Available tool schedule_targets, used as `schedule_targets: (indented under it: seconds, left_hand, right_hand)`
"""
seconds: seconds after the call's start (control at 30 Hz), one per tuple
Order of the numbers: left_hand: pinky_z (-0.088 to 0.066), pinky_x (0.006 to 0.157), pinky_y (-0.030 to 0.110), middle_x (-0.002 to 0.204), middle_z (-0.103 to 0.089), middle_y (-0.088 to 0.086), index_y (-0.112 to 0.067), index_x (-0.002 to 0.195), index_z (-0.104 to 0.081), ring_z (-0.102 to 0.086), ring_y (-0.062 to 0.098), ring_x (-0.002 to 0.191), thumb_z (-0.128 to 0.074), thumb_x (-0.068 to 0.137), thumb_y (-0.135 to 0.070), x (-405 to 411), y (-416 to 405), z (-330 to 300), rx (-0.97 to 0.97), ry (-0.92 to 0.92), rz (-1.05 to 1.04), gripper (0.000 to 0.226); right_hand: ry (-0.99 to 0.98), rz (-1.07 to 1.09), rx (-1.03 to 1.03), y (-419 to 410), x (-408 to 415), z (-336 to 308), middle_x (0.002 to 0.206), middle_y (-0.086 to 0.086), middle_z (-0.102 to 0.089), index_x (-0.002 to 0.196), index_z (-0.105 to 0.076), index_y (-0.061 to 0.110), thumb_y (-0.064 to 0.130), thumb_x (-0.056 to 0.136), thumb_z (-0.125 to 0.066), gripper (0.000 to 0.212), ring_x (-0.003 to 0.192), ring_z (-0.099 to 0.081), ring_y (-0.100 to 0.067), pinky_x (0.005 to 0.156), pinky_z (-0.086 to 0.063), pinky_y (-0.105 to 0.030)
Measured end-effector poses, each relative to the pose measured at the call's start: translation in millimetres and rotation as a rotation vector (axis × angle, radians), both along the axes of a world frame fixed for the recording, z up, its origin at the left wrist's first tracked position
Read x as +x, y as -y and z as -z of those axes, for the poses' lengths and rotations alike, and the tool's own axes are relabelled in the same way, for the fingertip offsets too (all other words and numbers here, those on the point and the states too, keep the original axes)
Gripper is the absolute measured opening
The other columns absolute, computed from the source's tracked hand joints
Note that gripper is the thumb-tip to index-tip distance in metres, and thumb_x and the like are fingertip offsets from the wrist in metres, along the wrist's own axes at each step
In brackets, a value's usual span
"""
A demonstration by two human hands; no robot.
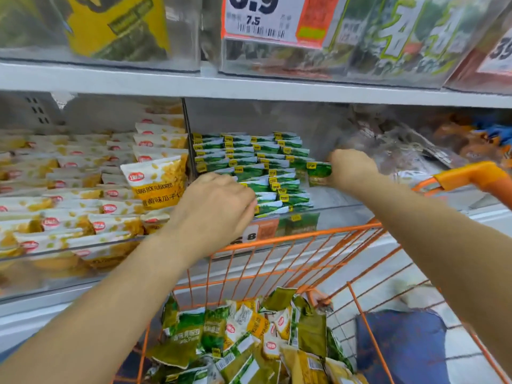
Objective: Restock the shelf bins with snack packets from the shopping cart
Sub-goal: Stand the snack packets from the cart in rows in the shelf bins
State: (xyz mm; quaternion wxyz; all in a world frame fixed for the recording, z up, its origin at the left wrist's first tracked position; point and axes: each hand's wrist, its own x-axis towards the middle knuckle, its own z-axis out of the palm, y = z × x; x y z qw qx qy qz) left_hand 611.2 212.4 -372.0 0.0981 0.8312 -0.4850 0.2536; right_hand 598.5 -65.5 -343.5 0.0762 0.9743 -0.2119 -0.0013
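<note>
Glossy plastic-film snack packets (266, 167); clear, smooth plastic shelf bins (340, 214); orange-coated metal wire shopping cart (291, 256); matt paper price label (263, 20) above

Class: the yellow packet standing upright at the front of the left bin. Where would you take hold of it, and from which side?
Pinch the yellow packet by its flat top seam, coming from above and in front. It stands upright, proud of the lying packets, so the seam is free; the bin divider crowds its right edge.
</note>
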Motion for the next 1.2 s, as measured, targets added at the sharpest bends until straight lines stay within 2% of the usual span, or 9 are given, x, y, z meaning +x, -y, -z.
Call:
schedule_targets:
  seconds: [0.2, 0.4, 0.53, 0.67, 0.83, 0.9, 1.0, 1.1, 1.2]
  left_hand:
    - [-0.047, 0.07, 0.034, 0.064, -0.064, -0.001, -0.018, 0.068, -0.063, -0.062, 0.023, 0.069, -0.042, 0.093, -0.03, 2.9, -0.3, 3.3, -0.036, 0.061, 0.002, 0.035]
    - [-0.049, 0.067, 0.036, 0.061, -0.062, 0.0, -0.017, 0.067, -0.061, -0.06, 0.025, 0.066, -0.046, 0.093, -0.028, 5.1, 0.4, 6.5, -0.041, 0.067, 0.015, 0.032]
    - [-0.048, 0.065, 0.034, 0.061, -0.062, -0.001, -0.018, 0.067, -0.061, -0.06, 0.024, 0.064, -0.046, 0.093, -0.028, 4.8, 0.6, 6.3, -0.033, 0.062, 0.009, 0.032]
    - [-0.047, 0.064, 0.033, 0.059, -0.062, -0.002, -0.018, 0.065, -0.061, -0.06, 0.024, 0.063, -0.048, 0.092, -0.028, 2.9, 1.7, 5.1, -0.036, 0.055, -0.014, 0.031]
    - [-0.044, 0.064, 0.032, 0.059, -0.061, -0.003, -0.019, 0.064, -0.06, -0.06, 0.023, 0.062, -0.045, 0.092, -0.028, 2.4, 0.2, 3.9, -0.051, 0.051, -0.014, 0.032]
    - [-0.044, 0.065, 0.032, 0.06, -0.063, -0.003, -0.018, 0.066, -0.063, -0.061, 0.023, 0.064, -0.045, 0.092, -0.029, 1.4, -0.8, 3.4, -0.044, 0.025, -0.02, 0.033]
    - [-0.048, 0.069, 0.032, 0.068, -0.068, -0.003, -0.017, 0.074, -0.069, -0.065, 0.022, 0.071, -0.042, 0.092, -0.031, -2.8, -4.6, -1.4, -0.047, -0.054, 0.012, 0.035]
    - [-0.05, 0.075, 0.035, 0.084, -0.071, -0.001, -0.018, 0.09, -0.071, -0.065, 0.024, 0.086, -0.038, 0.092, -0.034, -18.4, -9.6, -15.4, -0.053, -0.168, 0.083, 0.037]
    - [-0.05, 0.073, 0.034, 0.097, -0.07, -0.004, -0.022, 0.101, -0.069, -0.064, 0.022, 0.092, -0.041, 0.094, -0.036, -55.2, -11.4, -30.7, 0.008, -0.273, 0.157, 0.032]
  right_hand:
    - [-0.138, -0.013, 0.082, 0.0, 41.1, 26.4, 0.123, -0.017, -0.059, 0.132, -0.051, 0.009, 0.022, 0.092, -0.058, 0.042, 0.108, -0.058, -0.034, 0.083, -0.047, -0.036]
    - [0.203, 0.263, 0.371, 2.6, 56.9, 40.7, 0.124, -0.023, -0.055, 0.133, -0.035, -0.001, 0.01, 0.087, -0.065, 0.056, 0.112, -0.055, -0.038, 0.083, -0.046, -0.038]
    - [0.153, 0.329, 0.562, 0.2, 55.2, 40.3, 0.09, -0.019, -0.063, 0.086, -0.059, 0.0, 0.021, 0.087, -0.071, 0.024, 0.088, -0.061, -0.029, 0.081, -0.05, -0.036]
    - [0.248, 0.296, 0.754, 4.9, 56.9, 44.5, 0.103, -0.025, -0.065, 0.107, -0.06, -0.008, 0.01, 0.082, -0.073, 0.033, 0.099, -0.063, -0.037, 0.093, -0.05, -0.05]
    - [0.135, 0.327, 0.727, -11.0, 45.6, 33.5, 0.077, -0.014, -0.048, 0.082, -0.052, -0.002, 0.002, 0.089, -0.059, 0.01, 0.065, -0.046, -0.024, 0.057, -0.04, -0.032]
    - [0.108, 0.303, 0.583, -21.8, 35.2, 20.1, 0.09, -0.018, -0.05, 0.104, -0.05, -0.005, 0.002, 0.092, -0.051, 0.014, 0.071, -0.05, -0.029, 0.056, -0.035, -0.031]
    - [0.272, 0.19, 0.484, -31.6, 10.2, 1.9, 0.119, -0.021, -0.055, 0.142, -0.028, 0.003, 0.003, 0.091, -0.05, 0.055, 0.107, -0.054, -0.04, 0.073, -0.043, -0.038]
    - [0.522, 0.03, 0.43, -48.4, -27.2, -19.6, 0.108, -0.016, -0.066, 0.121, -0.056, 0.014, 0.012, 0.088, -0.051, 0.033, 0.103, -0.06, -0.035, 0.084, -0.049, -0.037]
    - [0.415, -0.029, 0.58, -70.5, -72.3, -46.8, 0.07, -0.005, -0.072, 0.082, -0.07, 0.008, 0.019, 0.087, -0.058, 0.017, 0.063, -0.068, -0.013, 0.068, -0.058, -0.03]
